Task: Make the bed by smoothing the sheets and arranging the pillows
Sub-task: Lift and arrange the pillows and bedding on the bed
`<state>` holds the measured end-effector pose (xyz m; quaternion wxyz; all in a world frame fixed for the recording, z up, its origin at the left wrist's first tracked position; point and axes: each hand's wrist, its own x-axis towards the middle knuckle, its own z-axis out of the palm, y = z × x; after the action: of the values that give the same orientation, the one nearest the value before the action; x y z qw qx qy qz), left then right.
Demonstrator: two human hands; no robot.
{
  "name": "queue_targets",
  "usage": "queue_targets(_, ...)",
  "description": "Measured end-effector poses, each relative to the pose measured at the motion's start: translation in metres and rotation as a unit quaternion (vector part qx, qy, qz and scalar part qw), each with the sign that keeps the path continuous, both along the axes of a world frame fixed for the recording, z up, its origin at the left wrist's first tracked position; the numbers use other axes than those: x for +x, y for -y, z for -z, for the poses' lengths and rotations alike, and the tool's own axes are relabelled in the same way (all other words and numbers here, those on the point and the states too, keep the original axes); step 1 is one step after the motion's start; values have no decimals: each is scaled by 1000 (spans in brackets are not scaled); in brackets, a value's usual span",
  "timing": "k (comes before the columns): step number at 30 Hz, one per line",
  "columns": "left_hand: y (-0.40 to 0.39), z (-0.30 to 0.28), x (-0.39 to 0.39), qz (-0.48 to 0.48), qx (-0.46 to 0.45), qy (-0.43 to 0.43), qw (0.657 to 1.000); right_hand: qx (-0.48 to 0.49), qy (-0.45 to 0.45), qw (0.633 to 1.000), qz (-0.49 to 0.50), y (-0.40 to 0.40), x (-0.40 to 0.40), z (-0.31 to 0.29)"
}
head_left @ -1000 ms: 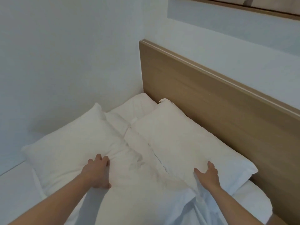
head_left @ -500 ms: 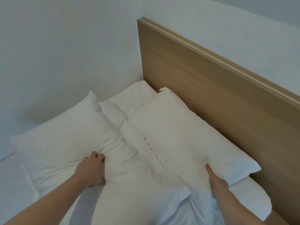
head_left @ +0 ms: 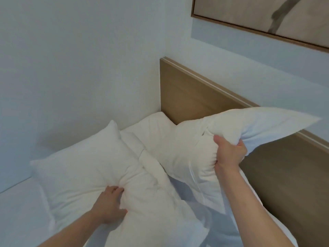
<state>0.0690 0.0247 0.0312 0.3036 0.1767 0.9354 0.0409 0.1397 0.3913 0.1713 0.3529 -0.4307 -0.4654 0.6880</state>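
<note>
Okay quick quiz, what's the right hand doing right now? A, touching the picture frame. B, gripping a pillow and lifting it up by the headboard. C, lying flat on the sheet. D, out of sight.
B: the right hand clutches the bunched pillow, raised in front of the headboard.

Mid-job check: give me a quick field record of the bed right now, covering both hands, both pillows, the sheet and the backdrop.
left hand: pressing into the left pillow, fingers bunching its fabric
left pillow: lying flat on the bed, near the wall
right hand: gripping the right pillow by its edge
right pillow: lifted, near end raised in front of the headboard
sheet: rumpled between and below the pillows
headboard: wooden, behind the pillows
framed picture: on the wall above
</note>
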Motion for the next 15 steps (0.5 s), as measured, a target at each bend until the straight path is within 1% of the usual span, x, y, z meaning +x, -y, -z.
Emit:
queue_targets(1,-3,-9,-1,-27,19,28,999,12,-20,1000,0,11,-7,-25)
queue_targets(2,-10,-22,-1,-71,59,60,994,23,-44,999,2,22,-12,-47)
queue_targets(3,-18,-33,-2,-116,116,94,982,28,-72,997,2,35,-14,-69)
queue_targets(5,-40,-62,-1,-192,230,178,937,37,-126,991,5,60,-13,-105)
queue_targets(6,-53,-76,0,-219,269,224,911,39,-150,988,8,73,-10,-121)
queue_targets(7,-64,-90,2,-249,308,276,876,37,-171,984,11,85,-4,-136)
queue_targets(8,-74,-103,3,-283,350,330,830,36,-191,981,14,96,2,-149)
queue_targets(9,-82,-115,3,-315,405,378,770,36,-211,977,17,106,10,-161)
queue_targets(11,-92,-141,-4,-359,511,431,651,22,-243,969,21,122,28,-179)
queue_targets(12,-93,-155,-8,-370,552,435,607,7,-261,965,21,129,38,-185)
queue_targets(13,-93,-170,-11,-371,589,429,576,-7,-277,961,13,136,47,-189)
queue_targets(15,-83,-192,-20,-361,636,385,562,-28,-292,956,-22,153,62,-191)
